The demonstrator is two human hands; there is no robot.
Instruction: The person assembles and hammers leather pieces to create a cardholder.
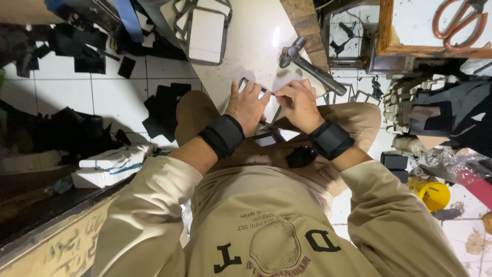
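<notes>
My left hand presses flat on a thin metal frame that lies on a white slab across my knees. My right hand pinches a small thin tool, its tip meeting the left fingertips at the frame's edge. Both wrists wear black bands. A hammer with a steel head rests on the slab just beyond my right hand. Another metal frame holding white panels lies farther up the slab.
Black material scraps litter the white tiled floor at left. A wrapped white bundle lies by my left elbow. At right stand a yellow cup, a wooden box with orange scissors, and stacked pieces.
</notes>
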